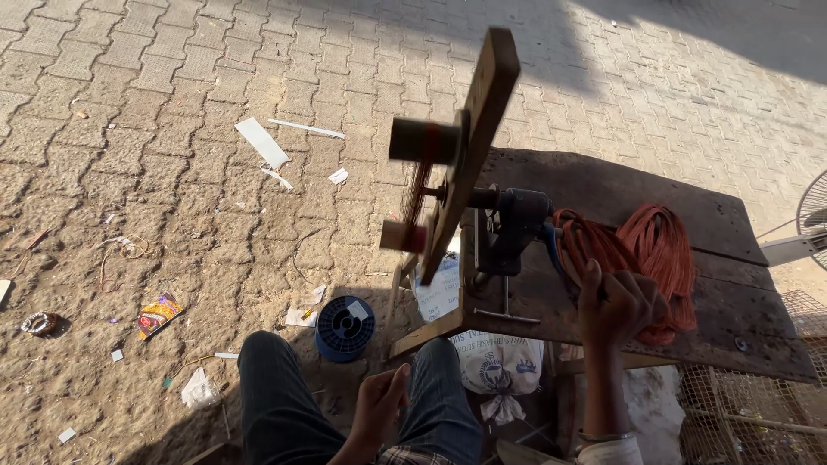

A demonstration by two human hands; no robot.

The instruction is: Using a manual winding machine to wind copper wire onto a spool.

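- The blue spool [345, 327] was seen on the paving, well to the left of both hands and beyond the knee; it was touched by nothing, and it was judged that a snag there could jerk any wire fed off it.
- The left hand [379, 406] was held low over the lap, fingers loosely curled and apparently empty; whether a thin wire was pinched in it could not be told. Without tension from that hand, a slack or crossed winding was thought likely.
- Up and away from the left hand, the wooden winding arm [469, 146] with its pegs was caught tilted; copper-red wire [419, 185] was wrapped between the pegs. A loop could be thrown off a peg if the arm was spun unevenly.
- The right hand [616, 306] was closed around the crank handle of the hand winder [508, 228], the handle itself being hidden inside the fist.
- Just beyond that grip, touching the knuckles, the coils of orange-red wire [659, 250] lay on the wooden bench [732, 224]; it was judged they could be caught by the turning crank.
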